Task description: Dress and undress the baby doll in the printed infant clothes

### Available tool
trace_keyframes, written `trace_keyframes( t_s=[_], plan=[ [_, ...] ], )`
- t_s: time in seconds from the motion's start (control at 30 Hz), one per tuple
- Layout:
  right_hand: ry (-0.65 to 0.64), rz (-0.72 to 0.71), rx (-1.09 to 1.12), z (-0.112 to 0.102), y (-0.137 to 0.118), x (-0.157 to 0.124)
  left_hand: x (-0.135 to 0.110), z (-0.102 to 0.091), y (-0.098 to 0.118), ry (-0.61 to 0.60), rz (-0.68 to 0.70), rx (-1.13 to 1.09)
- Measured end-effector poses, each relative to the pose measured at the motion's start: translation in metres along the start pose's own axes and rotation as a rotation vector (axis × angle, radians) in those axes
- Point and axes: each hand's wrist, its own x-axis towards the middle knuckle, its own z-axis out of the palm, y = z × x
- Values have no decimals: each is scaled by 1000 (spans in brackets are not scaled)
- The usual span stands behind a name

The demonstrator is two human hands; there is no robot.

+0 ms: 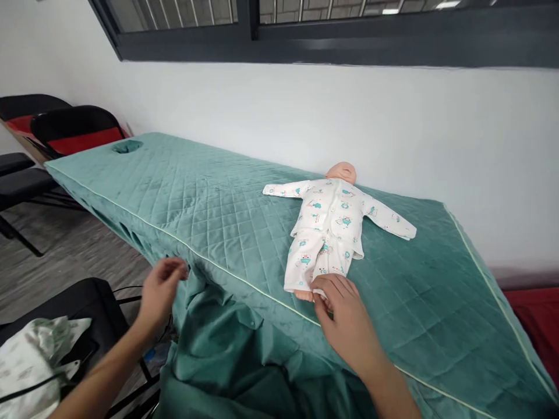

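Note:
A baby doll [342, 171] lies on its back on the green quilted bed, head toward the wall. It wears a white printed jacket [329, 203] with both long sleeves spread out sideways, and matching trousers [301, 259]. One bare foot [304, 295] shows below the trouser cuff on the left. My right hand [345, 317] is at the other trouser leg, its thumb and fingers closed on the cuff and covering most of that foot. Away from the doll, my left hand [161, 291] hovers by the bed's near edge, fingers loosely curled with nothing visible in them.
The long bed [209, 192] runs along the white wall and has a face hole [127, 146] at its far left. Black and red folding chairs [82, 131] stand beyond it. White printed cloth [32, 361] lies on a black chair [94, 302] at lower left.

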Motion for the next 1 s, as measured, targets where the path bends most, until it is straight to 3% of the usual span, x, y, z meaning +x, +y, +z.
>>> trace_keyframes(
  t_s=[0.1, 0.2, 0.3, 0.43, 0.63, 0.8, 0.9, 1.0],
  plan=[
    [0, 51, -141, 2, -6, -4, -53, 48, 18, -321, 138, 5],
    [11, 99, -278, 6, -15, -4, -93, 96, 46, -466, 385, -28],
    [4, 111, -347, 9, -21, -2, -110, 130, 68, -568, 488, -27],
    [7, 89, -326, 11, -19, 2, -107, 153, 78, -599, 464, -15],
    [125, 43, -159, 5, -21, -3, -101, 145, 75, -614, 420, -76],
    [147, 36, -172, 4, -32, -14, -106, 129, 66, -623, 462, -54],
    [157, 37, -169, 1, -33, -23, -99, 117, 48, -658, 531, 14],
    [202, -28, -141, 1, -30, -43, -73, 90, 8, -578, 593, 163]
  ],
)
